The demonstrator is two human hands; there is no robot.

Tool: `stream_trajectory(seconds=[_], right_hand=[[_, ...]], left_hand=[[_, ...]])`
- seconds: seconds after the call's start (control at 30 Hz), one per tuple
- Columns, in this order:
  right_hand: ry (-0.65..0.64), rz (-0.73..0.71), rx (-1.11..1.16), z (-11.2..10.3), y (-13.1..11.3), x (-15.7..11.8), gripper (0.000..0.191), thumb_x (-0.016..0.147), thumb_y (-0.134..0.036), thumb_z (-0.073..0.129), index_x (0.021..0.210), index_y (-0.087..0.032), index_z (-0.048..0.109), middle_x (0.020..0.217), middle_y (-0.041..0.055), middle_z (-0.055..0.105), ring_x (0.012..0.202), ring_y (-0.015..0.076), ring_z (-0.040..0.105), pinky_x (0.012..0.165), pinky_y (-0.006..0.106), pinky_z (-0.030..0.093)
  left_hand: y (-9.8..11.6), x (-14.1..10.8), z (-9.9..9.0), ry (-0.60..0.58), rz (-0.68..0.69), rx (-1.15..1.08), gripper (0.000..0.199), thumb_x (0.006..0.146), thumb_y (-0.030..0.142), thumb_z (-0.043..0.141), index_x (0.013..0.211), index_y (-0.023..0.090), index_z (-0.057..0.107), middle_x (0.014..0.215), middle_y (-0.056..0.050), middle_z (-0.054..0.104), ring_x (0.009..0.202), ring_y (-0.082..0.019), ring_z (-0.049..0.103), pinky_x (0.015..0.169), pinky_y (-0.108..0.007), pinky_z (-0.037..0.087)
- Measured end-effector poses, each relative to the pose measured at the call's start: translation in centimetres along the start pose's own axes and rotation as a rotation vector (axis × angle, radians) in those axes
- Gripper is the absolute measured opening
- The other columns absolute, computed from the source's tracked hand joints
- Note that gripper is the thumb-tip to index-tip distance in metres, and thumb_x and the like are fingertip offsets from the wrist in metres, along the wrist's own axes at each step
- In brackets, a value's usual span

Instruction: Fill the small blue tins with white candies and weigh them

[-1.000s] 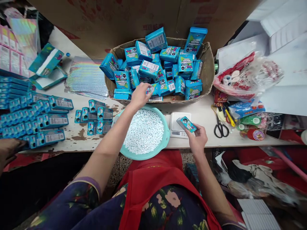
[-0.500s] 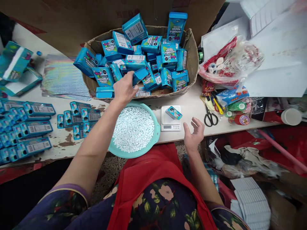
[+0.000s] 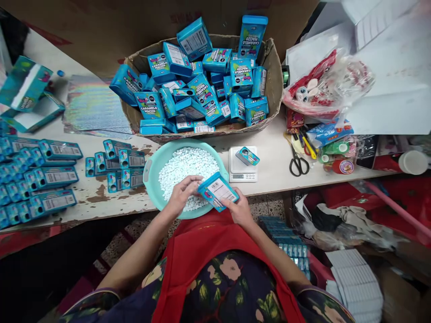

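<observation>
A blue candy box (image 3: 218,192) with a white barcode label is tilted over the near right part of a mint-green bowl (image 3: 151,185). My right hand (image 3: 238,208) grips its right end, thumb on the label side. At its upper left end are the bent fingers of my left hand (image 3: 184,192), closed against the corner; the fingertips are partly hidden. Small white candies (image 3: 183,168) fill much of the bowl. Just right of it, a small blue box (image 3: 248,155) lies on a white digital scale (image 3: 244,177).
Behind the bowl stands a cardboard carton (image 3: 276,96) heaped with blue boxes. Rows of smaller boxes (image 3: 55,177) cover the left of the table, near shiny sheets (image 3: 96,107). To the right lie black scissors (image 3: 298,166) and bagged items (image 3: 328,87).
My left hand has come back from the carton to above the bowl. My right hand, open beside the scale before, has moved left and now holds a candy box.
</observation>
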State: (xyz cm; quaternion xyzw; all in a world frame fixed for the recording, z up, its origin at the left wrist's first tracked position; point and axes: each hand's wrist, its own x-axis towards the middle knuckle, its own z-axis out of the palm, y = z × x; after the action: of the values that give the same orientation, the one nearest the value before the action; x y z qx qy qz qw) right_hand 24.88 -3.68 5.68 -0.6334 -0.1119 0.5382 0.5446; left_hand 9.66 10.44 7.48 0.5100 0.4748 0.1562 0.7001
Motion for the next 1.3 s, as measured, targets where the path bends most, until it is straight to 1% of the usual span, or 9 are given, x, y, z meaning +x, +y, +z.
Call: stream_trajectory(seconds=[0.13,0.27,0.5,0.63,0.77,0.93,1.07,1.2,1.3], right_hand=[[0.243,0.004,-0.045,-4.9,-0.7,-1.3,0.042,0.062,-0.038,0.082,0.094,-0.02,0.062,0.086,0.0009,0.073,0.074,0.0174,0.066,0.071,0.031,0.055],[0.62,-0.071,0.063,-9.8,-1.7,-1.4,0.042,0.06,-0.037,0.082,0.092,-0.018,0.061,0.089,0.0022,0.073,0.079,0.0178,0.068,0.076,0.034,0.056],[0.772,-0.155,0.145,-13.6,-1.2,-0.5,0.044,0.056,-0.037,0.082,0.088,-0.018,0.058,0.088,0.0016,0.071,0.082,0.0187,0.068,0.079,0.038,0.056],[0.88,-0.225,-0.153,-14.4,-0.4,1.1,0.044,0.061,-0.046,0.077,0.087,-0.017,0.057,0.082,0.0014,0.068,0.079,0.0188,0.066,0.076,0.038,0.055],[0.985,-0.286,-0.4,-16.6,-1.0,4.4,0.045,0.052,-0.04,0.081,0.085,-0.016,0.061,0.085,0.0038,0.063,0.09,0.0243,0.059,0.091,0.044,0.047],[0.849,-0.294,-0.933,-18.3,-2.0,8.2,0.045,0.064,-0.039,0.074,0.1,-0.014,0.067,0.099,0.0125,0.063,0.098,0.0294,0.054,0.096,0.048,0.042],[0.8,-0.359,-1.169,-17.0,-2.8,8.4,0.057,0.075,-0.052,0.066,0.116,-0.013,0.062,0.112,0.0192,0.061,0.106,0.0337,0.051,0.093,0.053,0.041],[0.702,-0.64,-1.119,-13.3,-3.5,8.8,0.08,0.069,-0.061,0.072,0.13,-0.014,0.05,0.129,0.0201,0.054,0.12,0.0333,0.047,0.102,0.052,0.035],[0.508,-0.613,-0.869,-10.0,-3.4,10.7,0.071,0.066,-0.059,0.074,0.119,-0.015,0.053,0.115,0.0151,0.062,0.106,0.0279,0.057,0.093,0.045,0.045]], left_hand=[[-0.7,4.2,-2.2,0.07,0.088,0.727,0.035,0.081,0.043,0.062,0.107,0.019,0.067,0.109,-0.012,0.066,0.102,-0.029,0.063,0.085,-0.039,0.052],[-1.4,6.7,-2.0,-0.064,0.06,1.216,0.026,0.084,0.031,0.056,0.105,0.019,0.067,0.112,-0.012,0.065,0.107,-0.029,0.06,0.089,-0.036,0.047],[-1.4,6.2,-1.9,-0.073,0.103,1.307,0.023,0.089,0.021,0.043,0.085,0.019,0.066,0.095,-0.008,0.065,0.088,-0.023,0.061,0.072,-0.031,0.044],[-1.9,6.2,-2.1,-0.016,0.157,1.297,0.023,0.09,0.024,0.046,0.095,0.019,0.068,0.101,-0.01,0.067,0.099,-0.027,0.058,0.08,-0.034,0.046],[-2.6,6.7,-1.8,0.077,0.299,1.285,0.028,0.092,0.032,0.048,0.105,0.018,0.068,0.11,-0.011,0.066,0.103,-0.029,0.057,0.089,-0.039,0.046],[-3.3,7.0,-1.4,0.113,0.384,1.3,0.028,0.093,0.033,0.046,0.104,0.019,0.068,0.106,-0.011,0.067,0.098,-0.028,0.06,0.088,-0.039,0.047],[-3.5,6.6,-1.5,0.145,0.406,1.236,0.027,0.093,0.032,0.047,0.103,0.018,0.067,0.105,-0.011,0.068,0.097,-0.027,0.061,0.088,-0.039,0.047],[-2.9,6.1,-1.0,0.238,0.421,0.992,0.026,0.092,0.034,0.048,0.101,0.018,0.067,0.103,-0.01,0.069,0.1,-0.026,0.062,0.089,-0.038,0.047],[-2.2,6.0,0.1,0.272,0.369,0.708,0.024,0.089,0.036,0.052,0.098,0.019,0.067,0.1,-0.007,0.069,0.094,-0.021,0.064,0.087,-0.034,0.048]])
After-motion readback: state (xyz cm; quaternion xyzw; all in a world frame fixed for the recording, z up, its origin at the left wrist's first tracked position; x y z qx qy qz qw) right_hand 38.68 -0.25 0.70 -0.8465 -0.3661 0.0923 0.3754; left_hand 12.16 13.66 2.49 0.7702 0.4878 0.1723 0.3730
